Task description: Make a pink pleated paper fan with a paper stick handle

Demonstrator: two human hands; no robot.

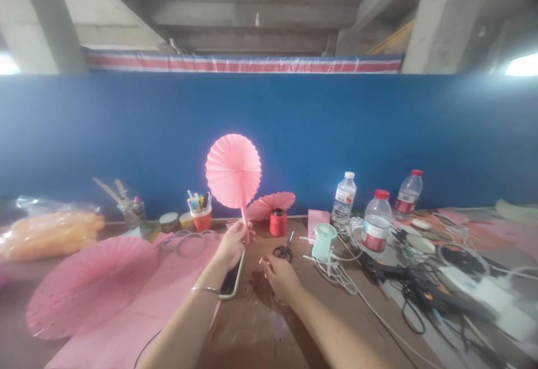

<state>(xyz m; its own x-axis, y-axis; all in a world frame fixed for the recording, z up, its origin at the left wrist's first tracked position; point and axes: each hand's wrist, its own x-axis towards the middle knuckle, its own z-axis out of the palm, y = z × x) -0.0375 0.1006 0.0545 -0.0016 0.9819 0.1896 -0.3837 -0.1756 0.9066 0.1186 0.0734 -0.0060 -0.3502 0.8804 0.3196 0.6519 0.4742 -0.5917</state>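
Note:
My left hand is closed around the handle of a round pink pleated paper fan, held upright above the table. My right hand is low over the table with its fingers curled together; whether anything small is between them I cannot make out. Just beyond it lie black-handled scissors, open-bladed side pointing away. A phone lies partly hidden under my left wrist. Behind the scissors stands a small red jar with a black top. Another pink pleated fan rests behind the jar.
To the left are a large pink pleated fan, pink paper, a bag of orange material and a red-and-white cup of pens. On the right stand a mint handheld fan, several water bottles and tangled cables.

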